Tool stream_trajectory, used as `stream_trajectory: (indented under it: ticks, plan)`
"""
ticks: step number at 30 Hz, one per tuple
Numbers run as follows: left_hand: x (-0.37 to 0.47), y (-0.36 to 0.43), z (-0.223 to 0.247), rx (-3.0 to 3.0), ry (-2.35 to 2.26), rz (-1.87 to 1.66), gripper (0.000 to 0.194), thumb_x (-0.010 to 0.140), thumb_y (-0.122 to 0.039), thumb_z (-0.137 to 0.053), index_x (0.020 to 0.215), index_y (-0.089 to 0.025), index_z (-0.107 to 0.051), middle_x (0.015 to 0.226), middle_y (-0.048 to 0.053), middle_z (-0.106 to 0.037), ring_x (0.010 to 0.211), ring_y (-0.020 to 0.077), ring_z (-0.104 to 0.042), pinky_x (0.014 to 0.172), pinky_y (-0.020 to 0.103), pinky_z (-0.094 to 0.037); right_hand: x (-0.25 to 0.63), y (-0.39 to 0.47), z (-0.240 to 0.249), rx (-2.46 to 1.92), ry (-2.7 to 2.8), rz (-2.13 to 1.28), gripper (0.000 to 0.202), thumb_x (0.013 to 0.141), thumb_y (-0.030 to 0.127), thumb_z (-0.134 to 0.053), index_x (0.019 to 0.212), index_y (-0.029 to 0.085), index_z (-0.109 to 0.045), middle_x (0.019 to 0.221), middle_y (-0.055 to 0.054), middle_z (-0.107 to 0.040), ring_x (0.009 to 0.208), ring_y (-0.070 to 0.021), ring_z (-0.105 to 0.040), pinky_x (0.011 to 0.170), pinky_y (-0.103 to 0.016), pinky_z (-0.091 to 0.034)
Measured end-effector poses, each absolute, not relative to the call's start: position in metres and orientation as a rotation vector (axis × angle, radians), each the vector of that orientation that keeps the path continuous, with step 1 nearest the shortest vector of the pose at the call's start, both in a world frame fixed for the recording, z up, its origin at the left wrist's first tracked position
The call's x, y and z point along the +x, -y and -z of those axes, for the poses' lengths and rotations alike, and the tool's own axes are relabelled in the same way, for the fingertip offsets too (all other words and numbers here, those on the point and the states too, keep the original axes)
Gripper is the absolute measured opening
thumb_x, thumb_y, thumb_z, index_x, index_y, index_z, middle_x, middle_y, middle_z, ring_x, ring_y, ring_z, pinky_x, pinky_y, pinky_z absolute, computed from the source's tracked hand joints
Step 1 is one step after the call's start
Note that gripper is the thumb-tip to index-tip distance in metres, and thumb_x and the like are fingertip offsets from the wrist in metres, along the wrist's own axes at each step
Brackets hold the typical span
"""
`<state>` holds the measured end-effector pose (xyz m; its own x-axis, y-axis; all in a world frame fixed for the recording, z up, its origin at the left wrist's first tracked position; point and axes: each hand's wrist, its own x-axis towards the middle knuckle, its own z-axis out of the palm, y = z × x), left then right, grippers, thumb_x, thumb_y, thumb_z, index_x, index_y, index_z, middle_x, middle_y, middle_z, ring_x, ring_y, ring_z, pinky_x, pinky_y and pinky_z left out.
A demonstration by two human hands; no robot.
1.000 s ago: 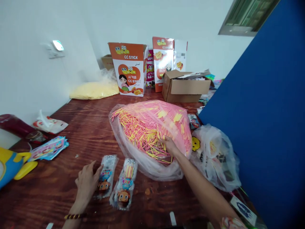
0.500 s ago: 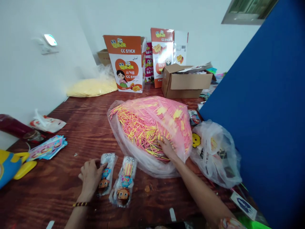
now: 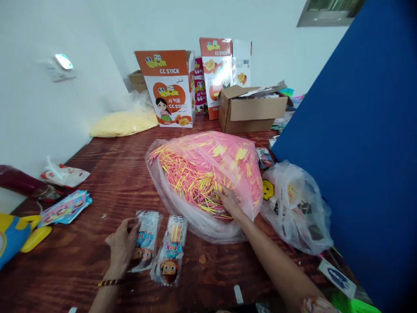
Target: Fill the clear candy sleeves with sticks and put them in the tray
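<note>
My left hand [image 3: 122, 243], with a beaded bracelet at the wrist, has its fingers closed on the left edge of the printed clear packets [image 3: 145, 243]; two of them overlap. Just right of these lies another packet [image 3: 171, 254] with pink and yellow sticks showing inside. My right hand [image 3: 228, 202] rests in the opening of a large clear bag [image 3: 195, 230], its fingers apart among loose pink and yellow sticks [image 3: 185, 174]. Whether any stick is between those fingers is hard to make out.
Orange and white cartons [image 3: 166, 91] and an open brown box [image 3: 257, 108] stand at the back. A white plastic bag [image 3: 293, 208] sits at right beside a blue panel [image 3: 345, 152]. Blue-pink wrappers [image 3: 67, 208] and a tissue pack [image 3: 65, 174] lie at left.
My left hand has shifted slightly left, and the packets under it have spread so that a second one shows. My right hand has barely moved among the sticks.
</note>
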<state>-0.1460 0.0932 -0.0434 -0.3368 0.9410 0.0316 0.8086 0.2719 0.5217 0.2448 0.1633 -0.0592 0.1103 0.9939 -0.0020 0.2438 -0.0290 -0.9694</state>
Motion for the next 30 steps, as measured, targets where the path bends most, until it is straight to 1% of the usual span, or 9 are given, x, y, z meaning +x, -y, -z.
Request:
stream_trajectory:
  ticks: [3,7,12,15,20,22,24,27,30]
  plan:
    - [-0.146,-0.091,0.044,1.672,-2.271,-0.675,0.030,0.085,-0.047,-0.045,0.092,-0.022,-0.061,0.089,0.007,-0.074,0.094,0.0283,-0.070,0.098,0.043,-0.040,0.243,-0.162,0.055,-1.435,1.298,-1.023,0.025,0.080,0.041,-0.055,0.077,0.019,-0.065,0.067,0.000,-0.064,0.066,-0.0167,-0.057,0.064,-0.028,-0.045]
    - [-0.148,-0.088,0.043,1.598,-2.208,-0.787,0.029,0.084,-0.049,-0.050,0.085,-0.022,-0.060,0.086,0.006,-0.072,0.085,0.0252,-0.067,0.081,0.035,-0.048,0.237,-0.158,0.052,-1.322,1.160,-1.140,0.028,0.082,0.045,-0.054,0.097,0.021,-0.060,0.077,-0.001,-0.069,0.074,-0.0194,-0.064,0.070,-0.032,-0.051]
    - [-0.149,-0.085,0.028,1.418,-2.043,-1.014,0.034,0.079,-0.050,-0.056,0.092,-0.020,-0.064,0.089,0.006,-0.072,0.084,0.0237,-0.066,0.076,0.031,-0.050,0.232,-0.154,0.057,-1.319,1.221,-1.146,0.026,0.079,0.045,-0.058,0.093,0.023,-0.056,0.085,-0.002,-0.069,0.084,-0.0207,-0.065,0.080,-0.036,-0.053]
    - [-0.148,-0.085,0.014,1.341,-1.960,-1.128,0.035,0.075,-0.051,-0.060,0.089,-0.019,-0.063,0.084,0.003,-0.069,0.079,0.0214,-0.064,0.072,0.029,-0.051,0.232,-0.153,0.059,-1.307,1.192,-1.157,0.026,0.081,0.046,-0.056,0.096,0.024,-0.056,0.092,-0.003,-0.070,0.087,-0.0202,-0.065,0.082,-0.036,-0.053]
    - [-0.136,-0.087,-0.013,1.164,-1.810,-1.271,0.042,0.067,-0.053,-0.070,0.090,-0.019,-0.061,0.076,-0.001,-0.064,0.070,0.0163,-0.060,0.061,0.024,-0.049,0.233,-0.156,0.051,-1.319,1.132,-1.183,0.029,0.077,0.051,-0.059,0.082,0.022,-0.056,0.078,-0.003,-0.067,0.078,-0.0214,-0.064,0.073,-0.035,-0.052]
    - [-0.120,-0.089,-0.024,1.113,-1.727,-1.285,0.044,0.063,-0.052,-0.075,0.087,-0.018,-0.062,0.075,-0.001,-0.064,0.067,0.0150,-0.058,0.059,0.023,-0.048,0.232,-0.156,0.043,-1.278,1.088,-1.199,0.034,0.078,0.055,-0.055,0.085,0.022,-0.057,0.074,-0.002,-0.066,0.075,-0.0209,-0.064,0.069,-0.034,-0.052]
    - [-0.096,-0.091,-0.033,1.105,-1.635,-1.284,0.042,0.061,-0.049,-0.078,0.084,-0.016,-0.064,0.075,0.000,-0.065,0.066,0.0139,-0.057,0.058,0.022,-0.047,0.229,-0.155,0.033,-1.176,0.999,-1.281,0.036,0.076,0.055,-0.059,0.091,0.022,-0.058,0.073,-0.001,-0.064,0.073,-0.0201,-0.065,0.067,-0.033,-0.052]
    - [-0.053,-0.092,-0.040,1.204,-1.489,-1.122,0.036,0.067,-0.048,-0.076,0.078,-0.015,-0.066,0.070,0.001,-0.063,0.062,0.0126,-0.054,0.055,0.022,-0.044,0.224,-0.150,0.017,-1.014,0.873,-1.441,0.038,0.070,0.048,-0.069,0.094,0.021,-0.059,0.075,0.000,-0.064,0.071,-0.0185,-0.065,0.067,-0.032,-0.053]
    - [-0.015,-0.093,-0.041,1.290,-1.339,-1.027,0.030,0.075,-0.044,-0.071,0.074,-0.015,-0.064,0.066,-0.001,-0.060,0.060,0.0103,-0.050,0.056,0.020,-0.041,0.220,-0.140,0.001,-1.036,0.955,-1.472,0.035,0.071,0.045,-0.071,0.093,0.021,-0.058,0.080,-0.002,-0.067,0.071,-0.0183,-0.065,0.067,-0.031,-0.051]
